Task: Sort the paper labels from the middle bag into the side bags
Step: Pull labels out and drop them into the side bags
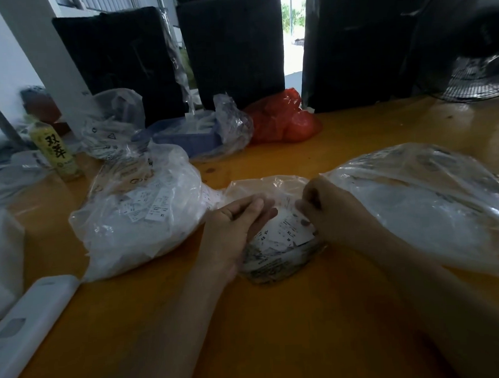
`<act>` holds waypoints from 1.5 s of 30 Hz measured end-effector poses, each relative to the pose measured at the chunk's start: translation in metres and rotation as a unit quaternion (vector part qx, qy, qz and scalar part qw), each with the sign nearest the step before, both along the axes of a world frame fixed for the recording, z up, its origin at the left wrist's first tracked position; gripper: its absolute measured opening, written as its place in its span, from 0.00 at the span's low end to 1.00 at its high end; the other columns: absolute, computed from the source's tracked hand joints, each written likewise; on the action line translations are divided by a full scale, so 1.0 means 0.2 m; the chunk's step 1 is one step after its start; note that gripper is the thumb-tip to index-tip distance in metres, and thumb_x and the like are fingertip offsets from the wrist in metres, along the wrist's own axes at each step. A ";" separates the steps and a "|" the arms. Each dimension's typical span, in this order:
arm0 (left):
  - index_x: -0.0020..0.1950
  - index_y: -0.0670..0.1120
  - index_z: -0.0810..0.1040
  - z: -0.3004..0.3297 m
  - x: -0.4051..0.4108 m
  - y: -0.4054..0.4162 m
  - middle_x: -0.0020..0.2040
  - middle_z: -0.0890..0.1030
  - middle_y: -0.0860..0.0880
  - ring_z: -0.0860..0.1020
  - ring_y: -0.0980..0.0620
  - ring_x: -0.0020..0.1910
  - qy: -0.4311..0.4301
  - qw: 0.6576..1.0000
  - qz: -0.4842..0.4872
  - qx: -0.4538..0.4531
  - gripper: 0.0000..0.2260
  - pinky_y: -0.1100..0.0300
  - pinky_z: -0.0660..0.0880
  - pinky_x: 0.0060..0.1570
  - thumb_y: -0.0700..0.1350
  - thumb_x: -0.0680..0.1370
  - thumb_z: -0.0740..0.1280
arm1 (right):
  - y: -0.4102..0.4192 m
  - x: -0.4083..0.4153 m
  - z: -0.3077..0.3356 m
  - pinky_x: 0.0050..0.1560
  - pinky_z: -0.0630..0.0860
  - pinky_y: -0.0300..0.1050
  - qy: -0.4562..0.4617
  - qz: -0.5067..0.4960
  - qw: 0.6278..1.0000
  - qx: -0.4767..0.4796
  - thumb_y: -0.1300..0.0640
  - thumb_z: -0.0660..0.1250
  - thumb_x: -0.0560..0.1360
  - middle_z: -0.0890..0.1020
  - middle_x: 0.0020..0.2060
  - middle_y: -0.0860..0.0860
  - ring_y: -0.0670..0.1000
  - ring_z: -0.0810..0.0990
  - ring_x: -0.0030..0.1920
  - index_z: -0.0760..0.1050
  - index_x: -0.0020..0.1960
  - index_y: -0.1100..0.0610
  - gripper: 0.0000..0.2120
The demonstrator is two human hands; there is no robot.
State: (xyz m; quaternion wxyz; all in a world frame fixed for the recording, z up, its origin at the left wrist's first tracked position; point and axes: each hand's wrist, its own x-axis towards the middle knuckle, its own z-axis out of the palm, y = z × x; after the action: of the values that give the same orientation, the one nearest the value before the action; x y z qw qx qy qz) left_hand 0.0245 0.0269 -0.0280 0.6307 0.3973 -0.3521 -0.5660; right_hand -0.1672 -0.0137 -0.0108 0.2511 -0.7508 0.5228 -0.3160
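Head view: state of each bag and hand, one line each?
Small clear plastic middle bag: open, paper labels inside.
White paper labels: loose pile, some under the fingers.
Large clear left bag: lying open, holds labels.
Large clear right bag: puffed up, contents unclear.
Left hand: fingers straight, resting on labels.
Right hand: pinching a label.

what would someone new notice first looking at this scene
Two bare hands meet at the small middle bag of paper labels on the orange table: the left hand lies over its left side with straight fingers, the right hand has its fingers curled at the labels. Large clear side bags flank it, the left side bag full of white labels and the right side bag puffed up. At the back, a red bag stands out.
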 end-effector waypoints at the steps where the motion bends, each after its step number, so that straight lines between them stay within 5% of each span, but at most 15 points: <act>1: 0.61 0.38 0.83 0.00 0.00 0.00 0.56 0.87 0.40 0.87 0.44 0.57 -0.001 1.000 -0.005 -0.001 0.18 0.62 0.82 0.53 0.43 0.73 0.74 | 0.00 0.00 0.01 0.31 0.79 0.44 -0.074 -0.008 0.997 0.011 0.52 0.65 0.82 0.83 0.40 0.50 0.47 0.84 0.34 0.68 0.48 0.51 0.07; 6: 0.61 0.38 0.83 0.00 0.00 -0.01 0.56 0.87 0.40 0.86 0.44 0.58 0.003 1.000 -0.019 -0.004 0.18 0.62 0.82 0.55 0.43 0.73 0.74 | 0.00 -0.02 0.04 0.32 0.76 0.35 -0.220 -0.025 0.974 -0.047 0.57 0.69 0.80 0.85 0.39 0.48 0.44 0.84 0.35 0.73 0.52 0.51 0.05; 11: 0.62 0.38 0.83 0.01 0.00 0.00 0.57 0.87 0.39 0.86 0.45 0.58 0.003 1.000 -0.023 -0.008 0.19 0.63 0.82 0.54 0.43 0.73 0.74 | 0.01 -0.02 0.07 0.40 0.77 0.33 -0.201 -0.027 0.975 -0.089 0.53 0.71 0.79 0.85 0.38 0.40 0.40 0.83 0.39 0.78 0.54 0.50 0.05; 19: 0.62 0.39 0.82 0.00 0.00 0.00 0.57 0.87 0.41 0.86 0.45 0.59 -0.025 0.999 -0.026 -0.015 0.21 0.61 0.81 0.58 0.45 0.71 0.76 | 0.03 0.00 0.06 0.46 0.83 0.47 -0.191 -0.029 0.975 -0.109 0.54 0.70 0.79 0.84 0.39 0.41 0.42 0.83 0.40 0.78 0.51 0.48 0.02; 25: 0.61 0.40 0.82 -0.01 0.00 0.00 0.57 0.87 0.40 0.86 0.44 0.59 -0.039 0.998 -0.035 -0.022 0.22 0.60 0.81 0.58 0.46 0.70 0.78 | 0.03 0.00 0.05 0.47 0.83 0.46 -0.181 -0.028 0.976 -0.116 0.54 0.70 0.79 0.84 0.39 0.42 0.42 0.83 0.41 0.78 0.51 0.47 0.03; 31: 0.60 0.41 0.83 0.00 0.01 -0.01 0.55 0.88 0.40 0.86 0.44 0.57 -0.045 0.999 -0.018 -0.017 0.17 0.62 0.83 0.51 0.44 0.73 0.74 | 0.03 0.00 0.04 0.42 0.78 0.34 -0.132 -0.020 0.982 -0.131 0.54 0.70 0.79 0.83 0.40 0.41 0.40 0.81 0.42 0.78 0.50 0.45 0.04; 45: 0.61 0.40 0.82 -0.01 0.02 -0.01 0.57 0.87 0.41 0.86 0.45 0.59 -0.034 0.999 -0.037 -0.021 0.17 0.62 0.82 0.55 0.41 0.72 0.73 | 0.05 0.00 0.06 0.48 0.82 0.47 -0.180 -0.027 0.975 -0.125 0.56 0.69 0.80 0.84 0.40 0.44 0.43 0.83 0.43 0.78 0.51 0.50 0.02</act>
State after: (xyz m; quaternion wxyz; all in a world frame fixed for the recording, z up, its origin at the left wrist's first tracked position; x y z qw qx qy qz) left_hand 0.0277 0.0240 -0.0294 0.6050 0.3897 -0.3997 -0.5677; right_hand -0.1669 -0.0045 0.0009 0.2363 -0.6929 0.4455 -0.5154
